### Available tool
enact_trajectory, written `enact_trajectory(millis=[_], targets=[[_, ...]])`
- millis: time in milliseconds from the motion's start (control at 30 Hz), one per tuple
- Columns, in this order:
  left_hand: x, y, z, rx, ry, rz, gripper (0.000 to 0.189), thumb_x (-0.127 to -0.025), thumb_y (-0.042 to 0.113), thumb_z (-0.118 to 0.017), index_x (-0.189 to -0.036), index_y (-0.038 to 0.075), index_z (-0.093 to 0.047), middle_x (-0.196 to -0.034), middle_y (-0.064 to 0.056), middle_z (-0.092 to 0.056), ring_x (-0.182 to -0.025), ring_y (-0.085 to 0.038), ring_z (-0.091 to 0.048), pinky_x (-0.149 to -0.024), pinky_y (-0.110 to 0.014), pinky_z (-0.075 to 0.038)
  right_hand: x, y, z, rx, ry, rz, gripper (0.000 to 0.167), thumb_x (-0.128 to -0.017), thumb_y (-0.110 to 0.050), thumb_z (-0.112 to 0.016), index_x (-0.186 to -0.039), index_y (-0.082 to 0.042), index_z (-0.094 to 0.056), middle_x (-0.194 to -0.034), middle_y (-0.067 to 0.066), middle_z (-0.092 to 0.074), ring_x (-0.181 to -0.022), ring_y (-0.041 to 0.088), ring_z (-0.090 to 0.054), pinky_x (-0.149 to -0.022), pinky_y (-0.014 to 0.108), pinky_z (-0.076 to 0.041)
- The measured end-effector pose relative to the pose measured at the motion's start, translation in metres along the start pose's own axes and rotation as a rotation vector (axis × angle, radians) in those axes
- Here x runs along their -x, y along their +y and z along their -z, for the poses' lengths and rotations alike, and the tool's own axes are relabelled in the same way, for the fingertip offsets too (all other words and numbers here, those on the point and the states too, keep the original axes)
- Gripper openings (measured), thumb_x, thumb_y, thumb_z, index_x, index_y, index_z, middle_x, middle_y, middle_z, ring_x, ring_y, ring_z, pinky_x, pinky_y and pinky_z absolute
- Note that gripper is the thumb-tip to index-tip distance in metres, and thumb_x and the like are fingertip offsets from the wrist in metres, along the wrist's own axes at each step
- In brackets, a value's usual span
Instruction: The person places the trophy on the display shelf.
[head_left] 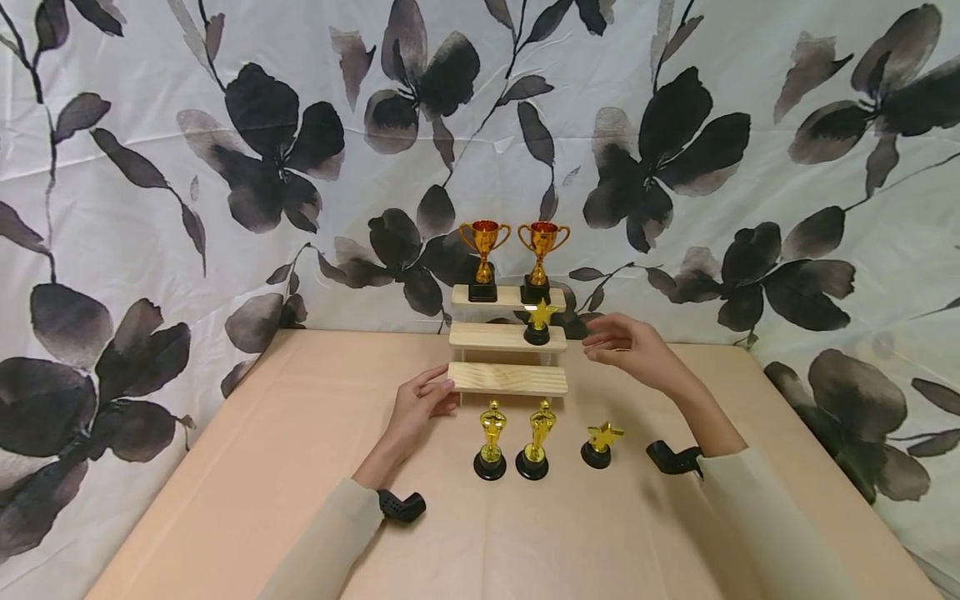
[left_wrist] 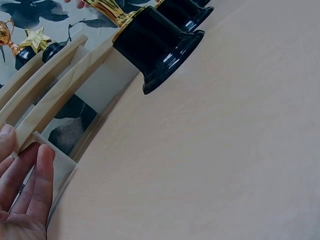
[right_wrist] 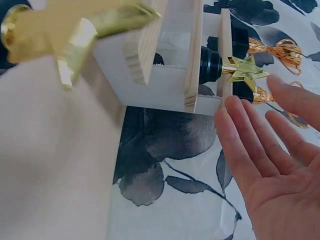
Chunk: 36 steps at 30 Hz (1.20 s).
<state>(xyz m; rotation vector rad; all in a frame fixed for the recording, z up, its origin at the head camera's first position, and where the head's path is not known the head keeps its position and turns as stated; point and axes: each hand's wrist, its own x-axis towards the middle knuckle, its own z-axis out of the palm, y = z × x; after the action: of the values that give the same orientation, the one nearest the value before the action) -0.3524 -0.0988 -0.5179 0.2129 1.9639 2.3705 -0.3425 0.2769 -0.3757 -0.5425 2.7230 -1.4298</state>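
A three-tier wooden display stand (head_left: 510, 379) has its lowest tier's left end gripped by my left hand (head_left: 422, 402). In the left wrist view, the thumb (left_wrist: 6, 140) lies against the board's end and the fingers are below it. My right hand (head_left: 626, 346) is apart from the stand's right side, its fingers extended and holding nothing. Nearest to it is a gold star trophy (head_left: 540, 321), upright on a black base at the right of the middle tier. Two orange-gold cup trophies (head_left: 484, 250) (head_left: 542, 252) stand on the top tier.
On the table (head_left: 262, 467) before the stand are two gold figure trophies (head_left: 491, 437) (head_left: 537, 437). A second star trophy (head_left: 600, 444) stands to their right. Behind everything hangs a floral cloth (head_left: 517, 142). Both wrists wear black camera mounts (head_left: 402, 506) (head_left: 673, 458).
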Motion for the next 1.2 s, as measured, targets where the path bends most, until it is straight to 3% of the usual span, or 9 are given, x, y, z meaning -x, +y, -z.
enact_trajectory(millis=[133, 200, 500, 767, 867, 1033, 1200], targets=[[0.0, 0.0, 0.0, -0.003, 0.001, 0.002, 0.048, -0.101, 0.013, -0.069, -0.146, 0.004, -0.056, -0.103, -0.011, -0.08, -0.079, -0.013, -0.076, -0.076, -0.028, -0.068, 0.018, 0.006, -0.001, -0.031, -0.006, 0.008, 0.048, -0.098, -0.019, -0.073, -0.14, -0.002, -0.055, -0.13, 0.024, -0.069, -0.104, 0.007, -0.073, -0.09, 0.017, -0.061], [0.0, 0.0, 0.0, -0.004, 0.0, 0.003, 0.048, -0.101, 0.013, -0.069, -0.146, 0.005, -0.056, -0.104, -0.011, -0.08, -0.08, -0.013, -0.076, -0.077, -0.029, -0.068, 0.026, 0.008, -0.002, -0.036, -0.011, 0.013, 0.05, -0.098, -0.02, -0.074, -0.14, -0.002, -0.055, -0.13, 0.024, -0.069, -0.104, 0.007, -0.072, -0.09, 0.016, -0.06], [0.003, 0.001, 0.002, -0.019, -0.013, 0.003, 0.048, -0.101, 0.015, -0.069, -0.147, 0.006, -0.055, -0.107, -0.012, -0.079, -0.082, -0.014, -0.077, -0.078, -0.029, -0.068, 0.058, 0.021, -0.015, -0.072, -0.04, 0.045, 0.05, -0.092, -0.013, -0.079, -0.135, 0.001, -0.058, -0.13, 0.027, -0.067, -0.113, 0.035, -0.07, -0.09, 0.019, -0.062], [0.004, 0.001, 0.003, -0.012, -0.021, -0.001, 0.048, -0.101, 0.014, -0.068, -0.147, 0.005, -0.055, -0.107, -0.012, -0.08, -0.082, -0.013, -0.077, -0.077, -0.028, -0.068, 0.072, 0.048, -0.027, -0.07, -0.1, 0.005, 0.052, -0.088, -0.017, -0.084, -0.132, -0.003, -0.061, -0.13, 0.029, -0.066, -0.114, 0.04, -0.069, -0.094, 0.026, -0.062], [0.004, 0.002, 0.003, -0.009, -0.02, -0.003, 0.048, -0.101, 0.014, -0.068, -0.147, 0.005, -0.055, -0.106, -0.012, -0.08, -0.082, -0.013, -0.077, -0.077, -0.028, -0.068, 0.074, 0.056, -0.029, -0.092, -0.134, -0.013, 0.053, -0.087, -0.015, -0.084, -0.132, 0.001, -0.06, -0.13, 0.031, -0.065, -0.114, 0.04, -0.069, -0.093, 0.026, -0.062], [0.004, 0.002, 0.003, -0.009, -0.02, 0.002, 0.049, -0.101, 0.015, -0.069, -0.147, 0.005, -0.055, -0.106, -0.012, -0.08, -0.082, -0.012, -0.077, -0.077, -0.028, -0.068, 0.077, 0.063, -0.033, -0.082, -0.192, -0.035, 0.052, -0.088, -0.015, -0.083, -0.13, 0.006, -0.06, -0.129, 0.03, -0.065, -0.113, 0.028, -0.07, -0.091, 0.023, -0.061], [0.004, 0.002, 0.003, -0.015, -0.019, 0.001, 0.049, -0.101, 0.015, -0.069, -0.147, 0.005, -0.055, -0.105, -0.011, -0.08, -0.082, -0.012, -0.076, -0.076, -0.027, -0.068, 0.079, 0.068, -0.036, -0.05, -0.212, -0.035, 0.045, -0.088, -0.017, -0.083, -0.126, -0.001, -0.065, -0.126, 0.022, -0.069, -0.108, 0.016, -0.067, -0.092, 0.024, -0.06]])
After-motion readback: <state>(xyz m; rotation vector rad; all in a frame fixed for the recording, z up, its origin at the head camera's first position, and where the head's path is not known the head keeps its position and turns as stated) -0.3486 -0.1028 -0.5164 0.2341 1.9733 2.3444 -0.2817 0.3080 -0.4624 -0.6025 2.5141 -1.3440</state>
